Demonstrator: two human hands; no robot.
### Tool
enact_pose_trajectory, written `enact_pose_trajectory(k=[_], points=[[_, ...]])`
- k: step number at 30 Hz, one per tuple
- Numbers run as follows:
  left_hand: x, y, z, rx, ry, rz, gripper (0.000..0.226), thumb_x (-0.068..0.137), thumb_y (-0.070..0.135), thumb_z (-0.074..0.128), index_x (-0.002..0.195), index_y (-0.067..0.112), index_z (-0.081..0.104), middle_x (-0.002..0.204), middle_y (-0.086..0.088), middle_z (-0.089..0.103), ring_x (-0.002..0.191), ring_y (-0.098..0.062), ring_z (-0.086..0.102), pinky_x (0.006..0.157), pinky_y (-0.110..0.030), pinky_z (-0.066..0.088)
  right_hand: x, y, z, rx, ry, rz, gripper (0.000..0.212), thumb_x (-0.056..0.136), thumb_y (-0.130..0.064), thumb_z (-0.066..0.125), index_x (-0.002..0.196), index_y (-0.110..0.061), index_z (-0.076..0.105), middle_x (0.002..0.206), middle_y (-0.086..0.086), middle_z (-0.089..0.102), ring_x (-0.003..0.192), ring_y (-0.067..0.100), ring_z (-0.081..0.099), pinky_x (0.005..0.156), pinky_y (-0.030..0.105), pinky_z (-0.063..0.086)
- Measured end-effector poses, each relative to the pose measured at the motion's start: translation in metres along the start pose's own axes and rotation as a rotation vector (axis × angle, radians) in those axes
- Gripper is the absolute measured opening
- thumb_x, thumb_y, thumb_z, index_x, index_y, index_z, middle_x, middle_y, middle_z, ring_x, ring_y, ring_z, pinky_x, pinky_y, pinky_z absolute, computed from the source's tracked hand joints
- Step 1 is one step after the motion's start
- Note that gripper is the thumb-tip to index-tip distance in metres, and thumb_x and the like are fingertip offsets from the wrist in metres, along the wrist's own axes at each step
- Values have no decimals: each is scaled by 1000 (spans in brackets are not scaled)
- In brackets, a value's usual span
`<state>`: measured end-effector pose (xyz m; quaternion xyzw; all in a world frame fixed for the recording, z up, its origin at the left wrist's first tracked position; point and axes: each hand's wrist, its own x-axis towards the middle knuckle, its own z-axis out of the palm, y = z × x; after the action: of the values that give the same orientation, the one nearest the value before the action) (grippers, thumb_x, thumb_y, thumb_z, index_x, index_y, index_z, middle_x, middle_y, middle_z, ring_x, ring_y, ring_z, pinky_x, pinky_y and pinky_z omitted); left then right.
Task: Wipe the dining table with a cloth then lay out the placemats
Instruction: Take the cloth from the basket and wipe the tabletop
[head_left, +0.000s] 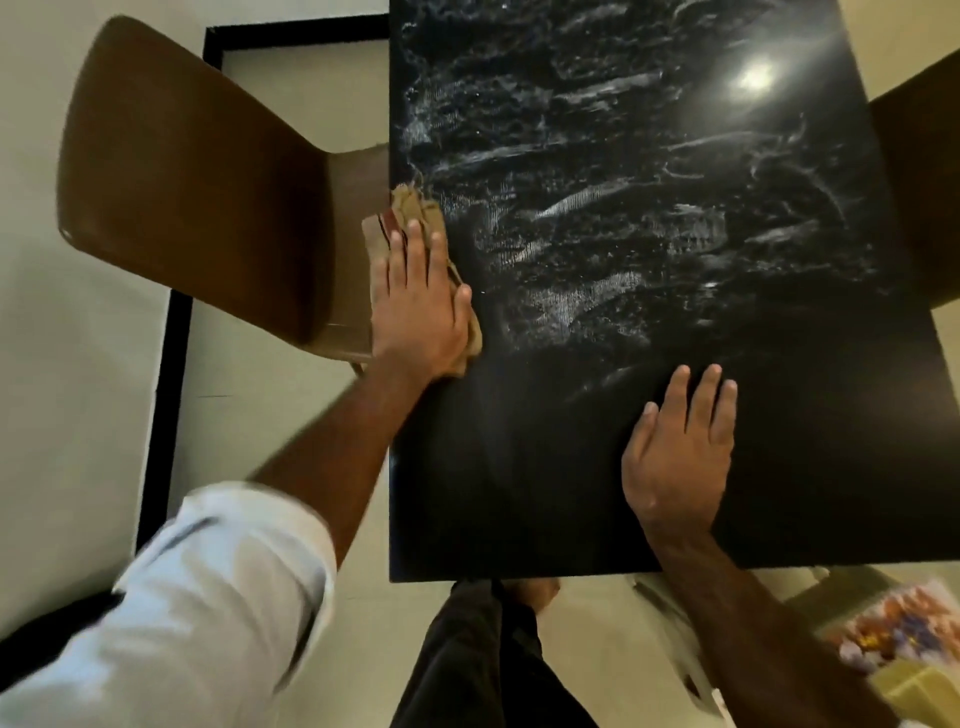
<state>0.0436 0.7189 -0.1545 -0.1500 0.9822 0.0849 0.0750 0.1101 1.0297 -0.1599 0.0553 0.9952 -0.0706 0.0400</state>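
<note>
A glossy black dining table (649, 467) fills the middle of the view, streaked with pale wet wipe marks over its far half. At its left edge lies a crumpled tan cloth (415, 208), partly overhanging the edge. My left hand (421, 306) presses flat on the cloth with straight fingers. My right hand (680, 452) rests flat on the bare table top near the front edge, fingers spread, holding nothing. A colourful floral sheet, perhaps a placemat (904, 629), shows blurred at the lower right below the table.
A brown chair (187, 182) stands close against the table's left side. Another brown chair (919, 197) shows at the right edge. My legs and feet (498, 649) are at the table's front edge on the pale floor.
</note>
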Motion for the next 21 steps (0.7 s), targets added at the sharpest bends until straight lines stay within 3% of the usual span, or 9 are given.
enact_pose_trajectory(k=[6,10,15,21], points=[[-127,57,25,54,-132,204,81,114,57,17,178,16,-10,184,-11,-23,171,-35,-20,137,-64,5,-1,-2,1,-28,13,-6,63,118,-39,32,174,-10,28,183,19,18,171,38,10,134,55,24],[-49,43,10,34,-87,187,77,113,58,16,179,24,-3,187,-6,-14,172,-36,-14,134,-73,3,0,-1,2,-33,3,-2,63,118,-39,31,174,-11,28,183,17,17,171,38,9,134,54,24],[55,47,-5,-23,-51,-4,79,110,58,18,179,21,4,187,-10,-6,172,-41,-5,133,-73,9,0,3,2,-17,6,-1,63,118,-38,31,174,-10,28,183,17,18,172,36,9,134,52,24],[-64,126,29,39,-52,211,77,113,51,21,179,16,0,187,-12,-11,173,-37,-8,136,-66,11,3,7,2,15,-9,7,64,118,-33,33,174,-3,26,184,14,16,172,32,7,135,46,18]])
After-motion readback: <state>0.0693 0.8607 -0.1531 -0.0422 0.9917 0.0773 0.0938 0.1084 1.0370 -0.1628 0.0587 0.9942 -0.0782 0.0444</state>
